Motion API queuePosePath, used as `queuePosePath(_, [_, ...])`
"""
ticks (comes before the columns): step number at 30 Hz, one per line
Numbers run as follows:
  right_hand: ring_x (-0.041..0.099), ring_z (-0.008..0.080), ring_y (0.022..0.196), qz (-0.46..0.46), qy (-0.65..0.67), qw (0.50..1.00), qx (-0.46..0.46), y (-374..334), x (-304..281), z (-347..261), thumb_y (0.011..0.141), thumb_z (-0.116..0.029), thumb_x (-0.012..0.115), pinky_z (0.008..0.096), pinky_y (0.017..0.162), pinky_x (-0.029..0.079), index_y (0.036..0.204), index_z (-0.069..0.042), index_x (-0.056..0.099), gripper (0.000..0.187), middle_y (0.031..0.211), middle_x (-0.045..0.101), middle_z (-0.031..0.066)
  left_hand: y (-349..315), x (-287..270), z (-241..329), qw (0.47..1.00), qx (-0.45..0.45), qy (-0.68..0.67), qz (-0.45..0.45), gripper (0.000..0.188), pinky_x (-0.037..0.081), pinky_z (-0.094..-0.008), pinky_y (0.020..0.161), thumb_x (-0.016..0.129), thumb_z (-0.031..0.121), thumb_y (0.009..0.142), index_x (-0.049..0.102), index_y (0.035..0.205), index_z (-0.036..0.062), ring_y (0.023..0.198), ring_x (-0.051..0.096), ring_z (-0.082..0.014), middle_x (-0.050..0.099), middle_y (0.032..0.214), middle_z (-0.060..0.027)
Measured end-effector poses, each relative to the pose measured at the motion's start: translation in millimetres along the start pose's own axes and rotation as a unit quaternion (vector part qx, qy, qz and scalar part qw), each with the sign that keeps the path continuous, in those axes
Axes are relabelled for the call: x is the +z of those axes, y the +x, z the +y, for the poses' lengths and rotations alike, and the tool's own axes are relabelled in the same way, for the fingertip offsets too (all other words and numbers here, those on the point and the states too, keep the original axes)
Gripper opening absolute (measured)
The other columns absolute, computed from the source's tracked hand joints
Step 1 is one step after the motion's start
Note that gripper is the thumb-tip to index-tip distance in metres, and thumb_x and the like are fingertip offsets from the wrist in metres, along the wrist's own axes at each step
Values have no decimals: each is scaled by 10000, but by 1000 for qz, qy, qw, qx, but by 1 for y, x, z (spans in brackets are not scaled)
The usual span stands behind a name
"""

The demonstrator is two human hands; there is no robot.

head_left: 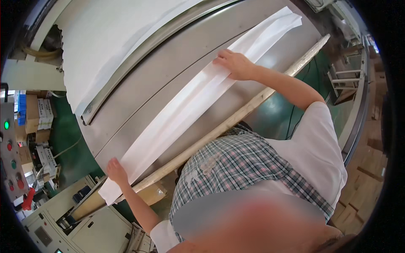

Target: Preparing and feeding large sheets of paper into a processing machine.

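A long white strip (168, 120), folded lengthwise, stretches diagonally over the grey metal table (139, 130). Whether it is cloth or paper, I cannot tell. Near its lower left end my left hand (117, 172) has its fingers bent around the strip's edge. My right hand (236, 64) grips the strip further up, past its middle, with the fingers curled over the far edge. Beyond my right hand the strip's upper right end lies loosely, its layers slightly apart. The fingertips of both hands are partly hidden.
A wide white sheet (105, 46) lies beyond a curved metal rail (156, 52). Along the table's near edge runs a long roller wrapped in pale film (219, 130). At the left stand a button panel (10, 156), cardboard boxes (33, 114) and a machine cabinet (101, 232).
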State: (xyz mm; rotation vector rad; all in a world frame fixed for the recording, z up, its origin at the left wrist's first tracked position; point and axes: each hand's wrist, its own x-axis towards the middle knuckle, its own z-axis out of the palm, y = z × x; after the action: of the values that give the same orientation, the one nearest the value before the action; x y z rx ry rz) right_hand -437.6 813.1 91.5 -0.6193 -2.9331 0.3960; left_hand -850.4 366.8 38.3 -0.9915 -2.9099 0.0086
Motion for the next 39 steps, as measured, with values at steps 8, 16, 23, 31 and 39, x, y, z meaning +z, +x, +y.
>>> queuePosePath(8, [469,271,997,24,-117,989,88,-56,-43,180,554,-10,654,350,771,462,1088,-116,480,571,1048,457,87,-16,0,146,989,-117,4,-90,476,226,-569,943,272,488,890,523,1157,186,1240,273,-347,420,1298,-71])
queuePosePath(16, [481,264,1023,166,-235,892,348,-109,-81,376,662,-91,611,384,787,469,1085,-128,512,437,1061,482,86,-15,8,159,986,-142,57,-70,487,227,-585,932,266,502,888,505,1187,200,1250,257,-349,406,1308,-84])
queuePosePath(23, [542,335,939,309,-228,742,549,-148,-103,477,733,-320,625,398,746,472,1037,-127,564,365,982,557,158,-18,-4,198,982,-170,34,-72,497,255,-584,921,260,506,889,473,1223,206,1257,240,-356,329,1352,-125])
queuePosePath(31, [578,313,903,251,-94,858,438,-127,-119,478,802,-368,518,398,762,453,971,-77,594,346,934,615,149,-19,-3,219,988,-130,30,-75,500,234,-590,929,256,519,887,452,1241,225,1259,235,-365,358,1335,-123])
queuePosePath(39, [475,404,1065,98,-56,874,472,-105,-54,500,875,-500,295,423,924,349,1235,-21,393,607,1146,496,255,-5,4,227,977,-151,57,-142,531,207,-603,938,220,532,885,441,1250,216,1265,224,-363,354,1340,-111])
